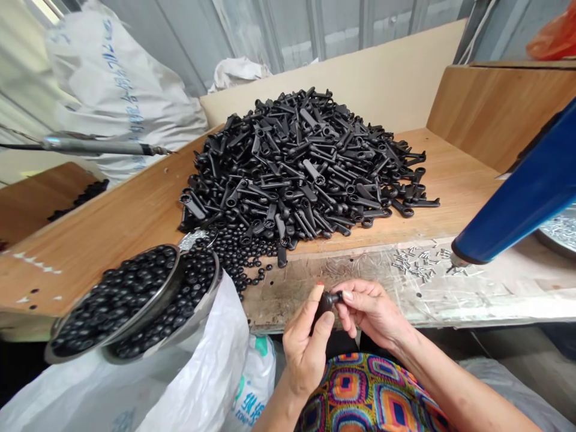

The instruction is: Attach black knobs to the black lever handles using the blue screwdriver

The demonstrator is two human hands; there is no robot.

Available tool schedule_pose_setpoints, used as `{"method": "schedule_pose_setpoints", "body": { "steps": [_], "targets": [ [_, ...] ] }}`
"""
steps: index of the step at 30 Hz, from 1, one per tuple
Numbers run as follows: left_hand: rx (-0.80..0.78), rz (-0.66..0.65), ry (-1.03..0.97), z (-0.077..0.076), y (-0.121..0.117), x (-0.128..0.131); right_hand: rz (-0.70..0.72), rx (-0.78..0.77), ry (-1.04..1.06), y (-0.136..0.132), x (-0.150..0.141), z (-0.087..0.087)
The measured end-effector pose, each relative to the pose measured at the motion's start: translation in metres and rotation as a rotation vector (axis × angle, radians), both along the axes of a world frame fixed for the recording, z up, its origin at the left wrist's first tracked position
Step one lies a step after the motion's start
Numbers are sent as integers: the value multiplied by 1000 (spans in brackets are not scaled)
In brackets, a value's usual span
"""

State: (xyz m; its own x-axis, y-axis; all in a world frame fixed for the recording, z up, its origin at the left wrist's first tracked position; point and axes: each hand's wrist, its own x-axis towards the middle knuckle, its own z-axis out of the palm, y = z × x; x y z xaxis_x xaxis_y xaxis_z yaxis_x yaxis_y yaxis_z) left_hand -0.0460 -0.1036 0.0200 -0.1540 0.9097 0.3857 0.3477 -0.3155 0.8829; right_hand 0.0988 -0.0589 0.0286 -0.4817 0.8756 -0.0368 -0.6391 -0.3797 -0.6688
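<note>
I log one matte black moulded plastic piece [324, 304], gripped by the left hand [306, 354] and pinched by the right hand [371, 309], just off the wooden bench [112, 222]; behind it, a heap of spanner-shaped black plastic parts [306, 162].

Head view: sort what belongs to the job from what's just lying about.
Job: left hand, holding a black part; right hand, pinching its end; black levers; black balls in steel bowls; metal pins.

Lying about: white sack; orange bag; metal rod.
</note>
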Motion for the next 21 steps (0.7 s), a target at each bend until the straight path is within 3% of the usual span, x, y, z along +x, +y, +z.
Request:
{"method": "schedule_pose_setpoints", "body": {
  "steps": [6,11,14,18,21],
  "targets": [
    [240,-39,271,-7,3,7,-172,11,-95,-9,-3,-7],
    [252,-71,331,-9,10,8,-260,88,-379,-9,1,-8],
    [31,-137,161,-9,17,8,-191,85,-430,-3,8,-7],
    [-375,-267,-329,-7,31,11,-116,180,-497,6,22,-6],
    [-479,-307,-584,-2,43,15,-179,356,-620,12,31,-3]
  ]
}}
